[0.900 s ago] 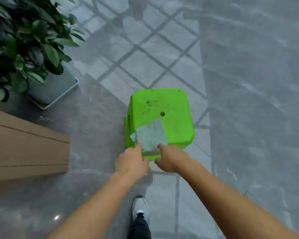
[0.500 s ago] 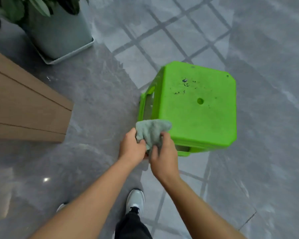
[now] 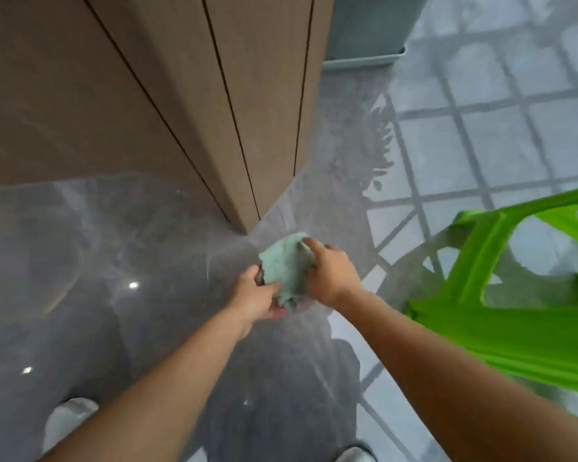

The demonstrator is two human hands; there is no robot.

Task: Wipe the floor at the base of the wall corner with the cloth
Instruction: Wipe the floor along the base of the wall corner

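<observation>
In the head view, both hands are holding a pale green cloth [image 3: 286,265] bunched between them, above the grey floor [image 3: 124,248] just in front of the wall corner [image 3: 247,225]. The left hand [image 3: 259,300] is gripping the cloth's lower edge, its fingers curled shut on the fabric. The right hand [image 3: 331,271] is pinching the cloth's upper right part, its fingers closed on it too. The brown panelled wall is rising from the corner toward the top left. A green stool [image 3: 501,315] is standing at the right, well apart from the cloth. A grey planter [image 3: 364,45] is sitting beyond the wall, at the top. Whether the cloth is touching the floor cannot be told.
</observation>
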